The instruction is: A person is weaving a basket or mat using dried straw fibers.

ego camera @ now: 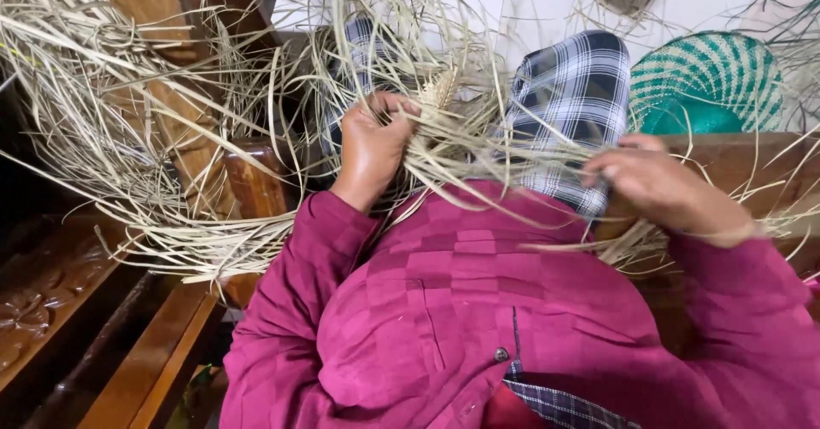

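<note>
We have barely begun plaiting the pale dried straw strands.
Our left hand is clenched on the strands over our lap by a small woven start; our right hand pinches more near the right; the long loose bundle at left lies unwoven.
</note>
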